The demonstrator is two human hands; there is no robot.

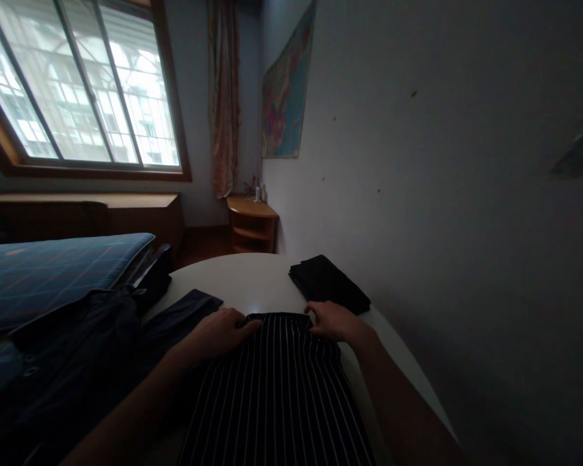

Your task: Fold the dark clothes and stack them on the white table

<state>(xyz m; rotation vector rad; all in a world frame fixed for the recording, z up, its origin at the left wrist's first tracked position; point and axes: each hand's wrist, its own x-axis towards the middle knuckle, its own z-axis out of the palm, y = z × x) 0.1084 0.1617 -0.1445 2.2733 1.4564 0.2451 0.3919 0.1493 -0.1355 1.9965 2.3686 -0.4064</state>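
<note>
White table (262, 281); striped garment (276, 388) lengthwise away; left hand (221, 330), right hand (333, 320) pinching far edge.

— Where does the striped garment (276, 388) lie?
— On the desk (252, 281), nearest the person, a hand at each far corner: left hand (221, 330), right hand (333, 320).
— And beyond?
— A folded cloth (328, 281) lies behind the right hand; a shirt (78, 349) lies left, a bed (53, 268) behind it.

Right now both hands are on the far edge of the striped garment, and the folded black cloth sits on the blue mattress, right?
Not quite. The head view shows the folded black cloth on the white table, beyond the right hand. The left hand and right hand do rest on the striped garment.
</note>
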